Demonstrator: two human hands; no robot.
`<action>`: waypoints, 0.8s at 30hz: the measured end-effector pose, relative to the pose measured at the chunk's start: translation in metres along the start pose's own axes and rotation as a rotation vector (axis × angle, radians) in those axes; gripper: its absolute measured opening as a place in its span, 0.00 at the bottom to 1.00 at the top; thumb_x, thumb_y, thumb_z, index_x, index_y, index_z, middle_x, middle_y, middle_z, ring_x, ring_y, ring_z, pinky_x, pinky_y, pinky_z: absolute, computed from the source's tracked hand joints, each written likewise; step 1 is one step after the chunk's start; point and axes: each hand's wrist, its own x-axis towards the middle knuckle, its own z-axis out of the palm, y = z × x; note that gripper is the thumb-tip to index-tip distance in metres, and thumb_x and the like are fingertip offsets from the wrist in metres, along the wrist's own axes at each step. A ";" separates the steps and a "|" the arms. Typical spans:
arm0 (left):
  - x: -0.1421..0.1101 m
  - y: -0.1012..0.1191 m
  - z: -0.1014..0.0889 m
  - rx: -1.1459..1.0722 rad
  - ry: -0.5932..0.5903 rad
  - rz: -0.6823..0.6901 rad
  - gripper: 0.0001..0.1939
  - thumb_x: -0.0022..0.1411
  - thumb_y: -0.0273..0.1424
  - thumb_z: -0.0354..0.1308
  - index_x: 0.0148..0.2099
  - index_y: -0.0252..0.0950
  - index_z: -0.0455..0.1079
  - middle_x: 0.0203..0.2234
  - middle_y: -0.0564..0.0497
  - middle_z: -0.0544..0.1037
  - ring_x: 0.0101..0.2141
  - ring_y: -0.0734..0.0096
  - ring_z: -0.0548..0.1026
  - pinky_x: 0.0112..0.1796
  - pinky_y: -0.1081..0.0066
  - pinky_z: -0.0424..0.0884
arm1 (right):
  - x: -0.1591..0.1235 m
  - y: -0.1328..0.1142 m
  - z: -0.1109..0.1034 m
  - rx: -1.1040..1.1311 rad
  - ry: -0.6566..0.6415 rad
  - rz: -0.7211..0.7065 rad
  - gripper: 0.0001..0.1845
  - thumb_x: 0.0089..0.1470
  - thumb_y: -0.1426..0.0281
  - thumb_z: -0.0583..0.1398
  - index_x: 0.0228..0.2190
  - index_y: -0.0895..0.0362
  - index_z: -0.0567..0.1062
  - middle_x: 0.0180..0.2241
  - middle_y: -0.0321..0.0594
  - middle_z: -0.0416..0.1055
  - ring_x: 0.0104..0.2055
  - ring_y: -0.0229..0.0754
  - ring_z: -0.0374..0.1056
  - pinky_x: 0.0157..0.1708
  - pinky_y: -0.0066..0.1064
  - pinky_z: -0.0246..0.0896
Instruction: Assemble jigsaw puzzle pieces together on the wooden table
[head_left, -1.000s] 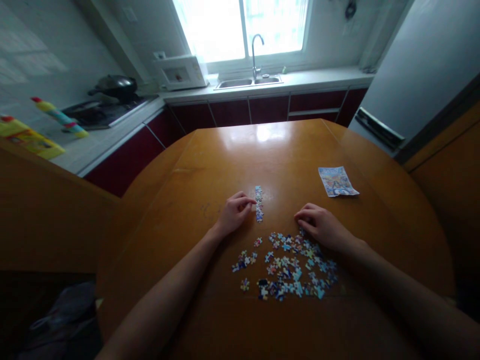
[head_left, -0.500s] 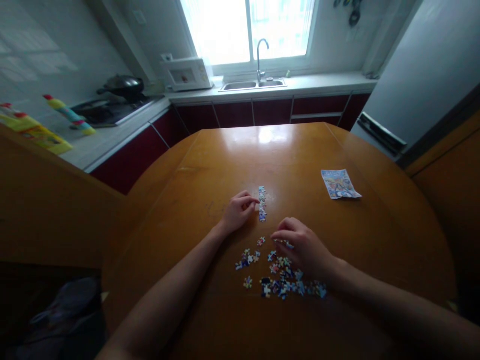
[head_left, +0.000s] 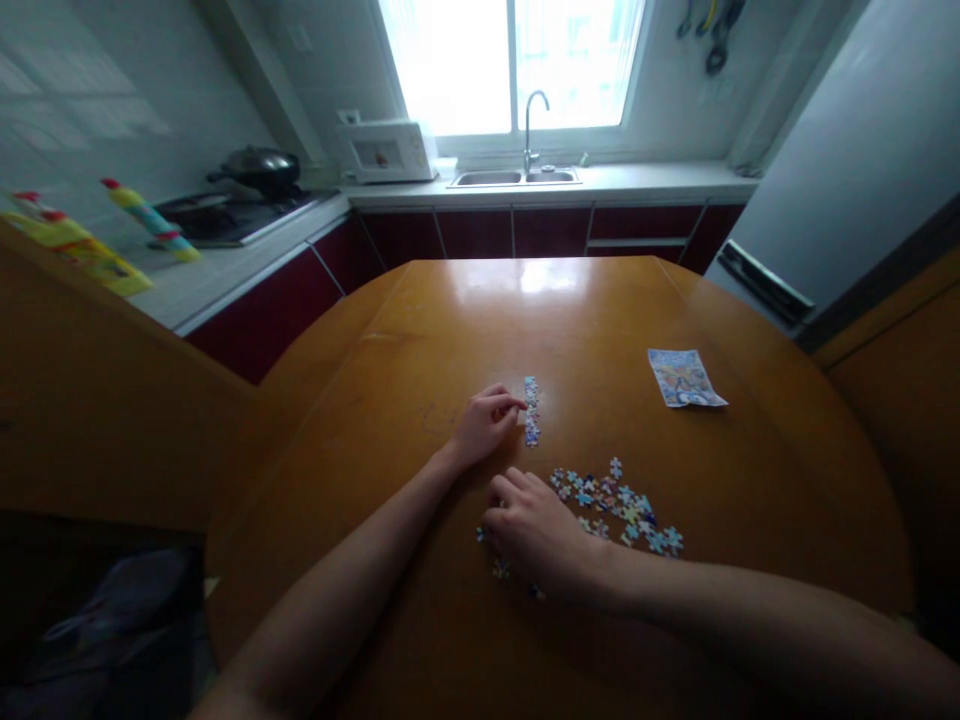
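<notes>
A narrow strip of joined jigsaw puzzle pieces lies upright in my view near the table's middle. At its left edge, my left hand rests with bent fingers drawn together, the fingertips touching the strip. Closer to me, my right hand is lowered to the tabletop, fingers curled down; whatever is under the fingertips is hidden. Loose jigsaw puzzle pieces spread out to the right of that hand. A few more, such as one piece, show around its left and near sides, partly covered by it.
The wooden table has a rounded outline. A creased picture sheet lies on its right side. Beyond stand a counter with a sink, a microwave, a stove with a pan and yellow bottles.
My right hand has moved left and toward me, across the loose pieces, uncovering those on the right. My left hand stays at the strip. The view has shifted slightly.
</notes>
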 end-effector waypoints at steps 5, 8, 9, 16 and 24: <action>0.000 0.000 -0.001 0.006 -0.002 0.003 0.10 0.64 0.25 0.55 0.38 0.36 0.79 0.27 0.52 0.70 0.27 0.76 0.67 0.29 0.74 0.64 | 0.001 -0.004 -0.001 0.037 -0.031 0.038 0.04 0.57 0.73 0.62 0.30 0.58 0.76 0.36 0.44 0.71 0.39 0.46 0.61 0.37 0.35 0.58; 0.000 -0.002 0.000 0.004 -0.007 0.007 0.10 0.64 0.25 0.55 0.38 0.36 0.79 0.27 0.53 0.70 0.27 0.76 0.67 0.29 0.74 0.64 | 0.002 -0.005 -0.005 0.091 -0.033 0.046 0.03 0.57 0.74 0.61 0.30 0.58 0.74 0.36 0.44 0.71 0.39 0.45 0.61 0.36 0.34 0.58; 0.000 -0.002 0.000 0.004 -0.008 0.006 0.10 0.64 0.25 0.55 0.38 0.36 0.79 0.27 0.53 0.70 0.27 0.76 0.67 0.29 0.74 0.64 | 0.003 -0.005 -0.006 0.128 -0.038 0.041 0.03 0.57 0.74 0.60 0.30 0.58 0.74 0.35 0.44 0.72 0.38 0.45 0.62 0.36 0.34 0.58; 0.000 -0.002 -0.001 0.003 -0.010 -0.010 0.10 0.64 0.25 0.55 0.38 0.36 0.79 0.27 0.52 0.70 0.27 0.76 0.66 0.28 0.75 0.63 | 0.009 0.024 -0.025 0.504 0.111 0.166 0.07 0.51 0.80 0.60 0.27 0.57 0.74 0.29 0.37 0.72 0.31 0.37 0.63 0.34 0.28 0.58; 0.000 0.003 -0.004 0.019 -0.108 0.031 0.12 0.61 0.23 0.53 0.39 0.37 0.78 0.31 0.50 0.73 0.32 0.71 0.70 0.35 0.70 0.66 | 0.003 0.096 -0.033 0.759 0.268 0.406 0.06 0.49 0.79 0.60 0.27 0.59 0.76 0.26 0.35 0.73 0.30 0.37 0.66 0.32 0.28 0.60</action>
